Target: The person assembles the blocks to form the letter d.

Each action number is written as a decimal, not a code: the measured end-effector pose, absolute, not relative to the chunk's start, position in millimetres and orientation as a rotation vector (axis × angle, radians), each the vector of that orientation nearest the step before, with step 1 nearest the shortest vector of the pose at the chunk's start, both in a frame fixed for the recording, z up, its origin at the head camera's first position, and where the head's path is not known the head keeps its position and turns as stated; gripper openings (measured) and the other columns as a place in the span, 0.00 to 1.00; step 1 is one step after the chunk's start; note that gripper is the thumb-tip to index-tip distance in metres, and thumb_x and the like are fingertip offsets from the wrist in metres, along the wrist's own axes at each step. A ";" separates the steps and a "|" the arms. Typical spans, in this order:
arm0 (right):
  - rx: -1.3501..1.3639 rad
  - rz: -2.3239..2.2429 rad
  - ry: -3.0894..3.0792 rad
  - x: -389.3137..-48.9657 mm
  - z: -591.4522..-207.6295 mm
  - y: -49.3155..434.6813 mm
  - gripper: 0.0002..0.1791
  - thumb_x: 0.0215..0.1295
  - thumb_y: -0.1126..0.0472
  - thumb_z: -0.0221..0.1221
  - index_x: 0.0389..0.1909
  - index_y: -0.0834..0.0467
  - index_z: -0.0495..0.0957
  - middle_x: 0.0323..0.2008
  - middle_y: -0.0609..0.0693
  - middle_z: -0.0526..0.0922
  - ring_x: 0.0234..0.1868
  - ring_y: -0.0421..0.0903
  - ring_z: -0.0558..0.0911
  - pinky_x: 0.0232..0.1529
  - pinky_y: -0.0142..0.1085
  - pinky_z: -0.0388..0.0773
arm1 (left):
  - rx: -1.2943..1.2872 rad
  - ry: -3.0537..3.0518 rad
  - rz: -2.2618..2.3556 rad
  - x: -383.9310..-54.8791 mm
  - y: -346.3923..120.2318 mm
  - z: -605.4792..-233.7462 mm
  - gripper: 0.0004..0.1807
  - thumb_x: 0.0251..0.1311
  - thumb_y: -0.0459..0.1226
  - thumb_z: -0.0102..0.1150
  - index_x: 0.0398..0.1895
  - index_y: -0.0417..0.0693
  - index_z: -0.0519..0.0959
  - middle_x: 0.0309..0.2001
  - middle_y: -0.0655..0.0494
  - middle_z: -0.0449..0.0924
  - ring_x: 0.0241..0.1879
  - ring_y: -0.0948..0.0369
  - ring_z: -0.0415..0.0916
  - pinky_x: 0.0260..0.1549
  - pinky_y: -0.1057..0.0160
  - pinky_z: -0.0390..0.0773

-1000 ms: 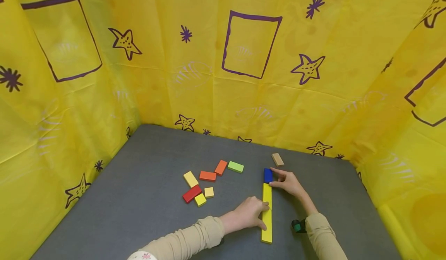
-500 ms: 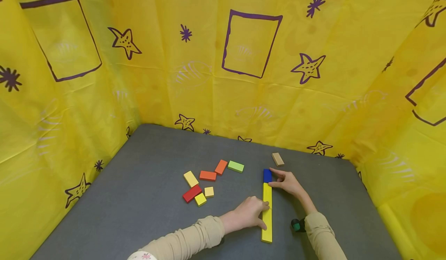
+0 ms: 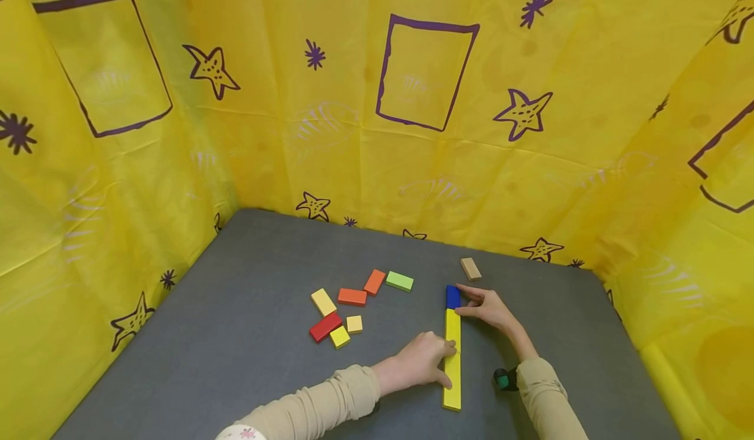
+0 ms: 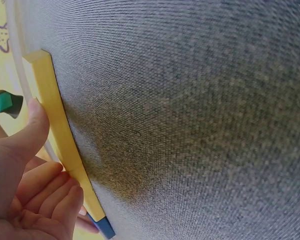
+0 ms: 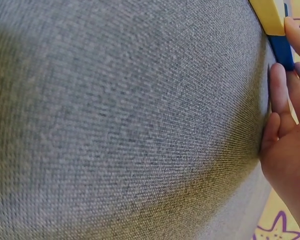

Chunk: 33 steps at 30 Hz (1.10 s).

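Note:
Two long yellow blocks lie end to end in a row, the near yellow block (image 3: 452, 397) meeting the far yellow block (image 3: 452, 325). A blue block (image 3: 452, 297) continues the row at its far end. My left hand (image 3: 419, 359) holds the yellow blocks from the left, thumb on the near one and curled fingers at the joint; the left wrist view shows these fingers (image 4: 50, 187) bent against the yellow side. From the right, my right hand (image 3: 485, 308) pinches the blue block between thumb and index finger, its other fingers (image 5: 279, 87) loosely bent close to the table.
Left of the row lie two orange blocks, one an orange block (image 3: 352, 296), plus a green block (image 3: 400, 281), a red block (image 3: 325, 327) and several yellowish blocks. A tan block (image 3: 470, 268) lies beyond the right hand. Yellow patterned cloth (image 3: 330, 132) walls in the grey table (image 3: 265, 263).
The blue block has shifted very slightly and sits straighter against the far yellow block. Both hands stay almost still in the same places; the loose blocks have not moved.

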State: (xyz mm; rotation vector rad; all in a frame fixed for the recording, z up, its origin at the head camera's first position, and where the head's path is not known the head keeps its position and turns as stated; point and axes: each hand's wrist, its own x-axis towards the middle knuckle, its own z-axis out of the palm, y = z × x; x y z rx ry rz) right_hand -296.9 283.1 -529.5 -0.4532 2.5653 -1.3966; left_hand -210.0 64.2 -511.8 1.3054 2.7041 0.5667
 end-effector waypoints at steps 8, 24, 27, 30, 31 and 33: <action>-0.327 -1.320 2.556 -298.8 -527.1 282.8 0.36 0.53 0.59 0.68 0.63 0.65 0.68 0.25 0.47 0.76 0.24 0.37 0.72 0.26 0.27 0.64 | 1.296 2.705 0.557 -210.4 64.9 -512.8 0.29 0.41 0.50 0.74 0.49 0.48 0.83 0.53 0.56 0.81 0.42 0.69 0.81 0.34 0.79 0.74; -0.333 -1.301 2.532 -283.6 -496.2 270.8 0.33 0.55 0.68 0.65 0.62 0.72 0.66 0.24 0.55 0.75 0.25 0.39 0.71 0.25 0.27 0.63 | 1.272 2.689 0.571 -210.5 65.8 -514.8 0.29 0.42 0.50 0.74 0.50 0.49 0.82 0.54 0.57 0.80 0.40 0.69 0.80 0.30 0.80 0.71; -0.357 -1.320 2.527 -289.6 -509.2 276.6 0.34 0.56 0.66 0.65 0.63 0.71 0.65 0.25 0.55 0.78 0.25 0.38 0.71 0.25 0.28 0.64 | 1.279 2.692 0.569 -210.3 65.7 -514.4 0.29 0.42 0.50 0.74 0.49 0.48 0.83 0.54 0.57 0.80 0.39 0.69 0.80 0.29 0.80 0.70; -0.356 -1.342 2.513 -296.8 -523.4 282.4 0.35 0.56 0.64 0.66 0.64 0.69 0.65 0.27 0.54 0.80 0.26 0.37 0.72 0.26 0.28 0.65 | 1.286 2.698 0.563 -210.2 65.2 -513.5 0.29 0.42 0.50 0.74 0.49 0.48 0.83 0.53 0.56 0.81 0.38 0.70 0.80 0.26 0.81 0.68; -0.356 -1.340 2.513 -298.4 -527.0 283.8 0.36 0.56 0.64 0.66 0.64 0.69 0.65 0.27 0.53 0.80 0.26 0.37 0.73 0.27 0.28 0.65 | 1.285 2.698 0.562 -210.2 65.1 -513.5 0.29 0.42 0.50 0.74 0.49 0.48 0.83 0.53 0.56 0.81 0.37 0.70 0.80 0.26 0.81 0.67; -0.338 -1.350 2.504 -300.2 -530.3 284.7 0.36 0.55 0.63 0.67 0.65 0.67 0.66 0.27 0.53 0.80 0.27 0.38 0.73 0.28 0.28 0.66 | 1.283 2.696 0.565 -210.3 64.8 -513.5 0.29 0.42 0.50 0.73 0.50 0.48 0.82 0.54 0.56 0.81 0.38 0.70 0.80 0.26 0.81 0.68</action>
